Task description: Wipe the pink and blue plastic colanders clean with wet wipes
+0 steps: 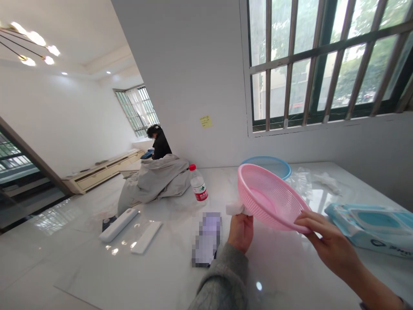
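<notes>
A pink plastic colander (274,200), full of small holes, is held tilted above the white table. My right hand (335,241) grips its rim at the lower right, thumb underneath and fingers on top. At the colander's left underside, my left hand (241,232) is closed on a crumpled white wipe (235,209), which touches the outer wall. Behind the colander stands a blue basket (277,165), partly hidden by it. To the right lies a light blue pack of wipes (374,224). A phone with a blurred screen (208,239) lies left of my left hand.
A bottle with a red cap (199,185) stands near the wall, beside a grey cloth heap (158,181). A white long box (119,224) and a flat white strip (146,237) lie left. Clear plastic (301,183) lies behind right. Another person (160,144) sits far back.
</notes>
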`<state>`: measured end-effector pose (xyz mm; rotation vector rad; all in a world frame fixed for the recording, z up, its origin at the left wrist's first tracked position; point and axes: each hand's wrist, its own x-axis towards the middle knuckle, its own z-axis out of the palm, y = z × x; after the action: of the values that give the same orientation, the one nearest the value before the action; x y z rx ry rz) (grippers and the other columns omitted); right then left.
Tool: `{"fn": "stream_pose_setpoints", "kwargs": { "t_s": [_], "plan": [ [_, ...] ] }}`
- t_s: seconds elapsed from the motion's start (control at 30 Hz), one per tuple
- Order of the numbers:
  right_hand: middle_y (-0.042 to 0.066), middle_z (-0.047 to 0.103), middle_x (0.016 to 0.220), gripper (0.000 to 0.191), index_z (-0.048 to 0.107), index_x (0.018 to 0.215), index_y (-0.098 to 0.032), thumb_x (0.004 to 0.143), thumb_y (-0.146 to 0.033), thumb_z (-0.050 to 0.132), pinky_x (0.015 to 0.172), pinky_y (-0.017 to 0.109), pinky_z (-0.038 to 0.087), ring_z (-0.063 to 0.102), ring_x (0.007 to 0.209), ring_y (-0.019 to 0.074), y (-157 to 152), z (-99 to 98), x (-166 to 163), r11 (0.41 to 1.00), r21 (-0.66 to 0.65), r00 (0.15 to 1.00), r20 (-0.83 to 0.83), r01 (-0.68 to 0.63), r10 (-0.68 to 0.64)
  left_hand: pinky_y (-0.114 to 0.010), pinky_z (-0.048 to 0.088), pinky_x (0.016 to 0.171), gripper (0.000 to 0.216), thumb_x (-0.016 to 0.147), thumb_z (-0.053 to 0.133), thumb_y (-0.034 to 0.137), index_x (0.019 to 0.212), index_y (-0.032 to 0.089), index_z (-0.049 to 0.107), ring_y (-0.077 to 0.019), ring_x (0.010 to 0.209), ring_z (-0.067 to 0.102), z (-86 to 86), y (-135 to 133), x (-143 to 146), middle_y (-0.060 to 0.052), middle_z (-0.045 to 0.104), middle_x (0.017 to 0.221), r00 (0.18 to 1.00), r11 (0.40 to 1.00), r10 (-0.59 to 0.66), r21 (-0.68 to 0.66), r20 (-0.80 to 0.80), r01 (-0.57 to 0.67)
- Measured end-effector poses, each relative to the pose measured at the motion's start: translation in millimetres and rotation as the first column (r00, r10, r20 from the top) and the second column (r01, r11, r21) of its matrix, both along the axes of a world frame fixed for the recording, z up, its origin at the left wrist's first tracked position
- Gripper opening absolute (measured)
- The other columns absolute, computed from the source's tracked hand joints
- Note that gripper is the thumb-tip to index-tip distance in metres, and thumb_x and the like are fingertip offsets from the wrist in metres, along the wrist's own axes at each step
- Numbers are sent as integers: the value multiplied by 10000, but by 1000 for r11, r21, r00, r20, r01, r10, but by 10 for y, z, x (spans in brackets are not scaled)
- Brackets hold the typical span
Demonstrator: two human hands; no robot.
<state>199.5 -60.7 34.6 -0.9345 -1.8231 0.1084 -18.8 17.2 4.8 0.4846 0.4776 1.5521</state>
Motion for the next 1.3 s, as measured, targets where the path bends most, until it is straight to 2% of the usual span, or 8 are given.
{"fn": "stream_pose_setpoints", "kwargs": {
  "t_s": [0.17,0.27,0.47,0.57,0.7,0.9,1.07,1.3],
  "plan": [
    [39,745,972,123,750,937,-289,1015,-279,655,865,350,517,707,966,254,38,-136,25,995,38,994,-61,94,-91,-323,544,997,402,553,753,-29,880,196,690,-206,1044,733,11,-104,67,-33,773,969,992,992,-127,0,-25,127],
    [41,751,1001,106,764,938,-292,996,-267,679,884,349,532,714,989,257,39,-196,29,993,46,988,-112,109,-103,-297,550,886,332,569,834,24,803,203,681,-172,908,717,-23,-129,71,-4,757,892,979,980,-190,41,-71,193],
    [39,752,977,143,786,930,-292,1002,-254,669,801,311,573,722,944,236,28,-149,-8,998,-56,979,-202,3,-14,-267,482,707,220,607,928,211,750,149,772,-131,701,604,19,-178,84,-18,713,742,902,943,-290,67,-320,327],
    [37,753,961,131,809,934,-295,991,-277,692,807,301,589,725,949,236,30,-123,-11,991,-115,963,-266,-71,38,-277,469,684,251,583,954,268,701,141,772,-130,654,582,35,-193,120,-29,707,697,886,951,-263,54,-383,306],
    [29,768,941,100,830,940,-306,966,-304,733,907,308,589,721,981,238,14,-111,-18,978,-160,939,-335,-134,74,-320,491,691,302,597,957,323,785,131,816,-167,638,615,-36,-162,151,-53,726,686,870,956,-232,63,-435,286],
    [33,765,912,124,843,892,-296,952,-349,747,1027,356,565,721,897,223,-28,-61,-54,951,-213,932,-332,-224,145,-410,555,824,347,515,979,284,782,152,801,-277,840,701,-87,-112,118,-89,758,772,870,979,-119,90,-479,184],
    [49,747,847,177,843,847,-278,932,-409,759,1036,418,564,728,879,257,-33,-4,-37,925,-281,933,-321,-256,160,-397,560,855,279,572,939,273,769,187,761,-281,922,696,-54,-119,98,-84,760,823,903,995,-36,67,-429,71],
    [60,762,882,232,822,828,-250,966,-402,713,1066,467,532,714,854,252,-45,39,-78,889,-347,940,-268,-297,210,-364,554,836,271,618,909,262,804,175,733,-221,816,681,-156,-37,29,-47,719,769,960,1000,13,-9,-279,-16]
  ]
}}
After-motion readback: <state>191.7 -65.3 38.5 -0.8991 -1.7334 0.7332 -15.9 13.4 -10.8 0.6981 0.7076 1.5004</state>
